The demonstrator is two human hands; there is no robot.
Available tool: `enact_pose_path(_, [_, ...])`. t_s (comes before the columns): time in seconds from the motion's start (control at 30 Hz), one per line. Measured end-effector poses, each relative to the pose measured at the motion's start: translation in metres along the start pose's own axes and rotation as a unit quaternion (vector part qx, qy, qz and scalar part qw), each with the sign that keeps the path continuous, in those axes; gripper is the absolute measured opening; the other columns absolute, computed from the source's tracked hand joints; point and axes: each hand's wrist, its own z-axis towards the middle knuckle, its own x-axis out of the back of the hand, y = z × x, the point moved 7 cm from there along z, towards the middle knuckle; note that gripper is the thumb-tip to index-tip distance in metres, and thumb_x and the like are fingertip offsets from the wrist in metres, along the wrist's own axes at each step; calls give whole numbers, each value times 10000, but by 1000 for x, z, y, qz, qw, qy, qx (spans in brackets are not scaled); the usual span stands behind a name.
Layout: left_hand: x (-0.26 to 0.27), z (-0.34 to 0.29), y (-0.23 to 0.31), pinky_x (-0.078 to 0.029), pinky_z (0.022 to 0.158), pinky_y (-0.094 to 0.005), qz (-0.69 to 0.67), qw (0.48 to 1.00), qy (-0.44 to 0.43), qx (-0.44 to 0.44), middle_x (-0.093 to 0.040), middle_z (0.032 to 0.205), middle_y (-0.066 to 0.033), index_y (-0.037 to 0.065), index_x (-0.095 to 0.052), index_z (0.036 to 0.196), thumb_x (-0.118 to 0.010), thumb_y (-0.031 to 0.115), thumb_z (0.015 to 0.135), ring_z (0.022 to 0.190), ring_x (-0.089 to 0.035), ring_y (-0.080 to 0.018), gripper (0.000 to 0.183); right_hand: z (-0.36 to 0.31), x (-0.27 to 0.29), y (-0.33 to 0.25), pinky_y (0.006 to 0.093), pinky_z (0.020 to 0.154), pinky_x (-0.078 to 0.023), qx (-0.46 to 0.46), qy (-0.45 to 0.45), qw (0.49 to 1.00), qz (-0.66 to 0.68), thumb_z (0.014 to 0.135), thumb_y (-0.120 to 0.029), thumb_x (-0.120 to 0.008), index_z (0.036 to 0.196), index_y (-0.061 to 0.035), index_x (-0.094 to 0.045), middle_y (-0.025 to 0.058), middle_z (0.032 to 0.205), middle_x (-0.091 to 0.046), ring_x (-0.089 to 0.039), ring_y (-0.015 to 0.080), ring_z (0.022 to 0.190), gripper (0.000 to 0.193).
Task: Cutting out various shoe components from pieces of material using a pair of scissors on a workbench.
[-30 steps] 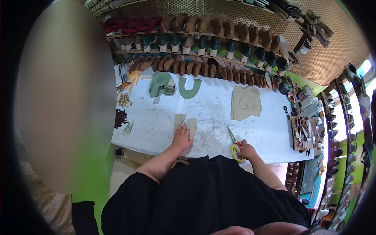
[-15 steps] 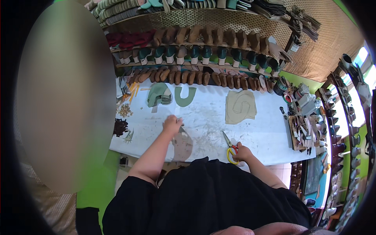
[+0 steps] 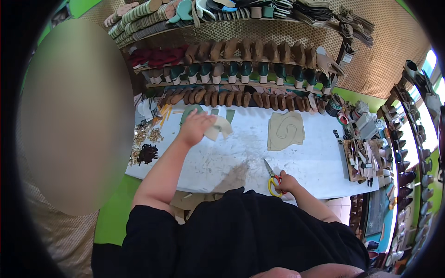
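Note:
My left hand (image 3: pixel 197 127) is over the far left part of the table, its fingers on a cream U-shaped cut piece (image 3: pixel 223 125) that looks slightly blurred. That piece partly covers a flat green U-shaped piece (image 3: pixel 230 114). Just beyond the hand lies a stack of green cut pieces (image 3: pixel 189 112), mostly hidden by it. Close to the table's near edge, my right hand (image 3: pixel 286 182) grips scissors (image 3: pixel 272 180) with yellow and red handles. Their blades point away from me and look slightly parted. Beige sheets with a drawn curved outline (image 3: pixel 286 132) lie farther off, right of centre.
White covering spreads over the table (image 3: pixel 199 169). Small metallic bits (image 3: pixel 155 135) and a dark heap (image 3: pixel 148 154) lie at the left. A tool rack (image 3: pixel 360 160) stands at the right. Shelves of shoes (image 3: pixel 248 72) line the back. A large blurred shape covers the far left.
My left hand has moved away from me and slightly left, to the green pieces. The cream piece now shows at its fingers. My right hand keeps the scissors in nearly the same place.

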Motion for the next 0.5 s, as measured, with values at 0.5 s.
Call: enact_pose_path(0.5, [-207, -221, -3, -234, 1154, -606, -117, 897, -376, 200, -300, 1607, -20, 230, -515, 1413, -543, 200, 907, 1460, -305, -323, 508, -4, 5, -17, 431, 744, -555, -20, 21, 999, -29, 631, -317, -785, 1132, 1, -447, 223, 866, -682, -681, 395, 822, 683])
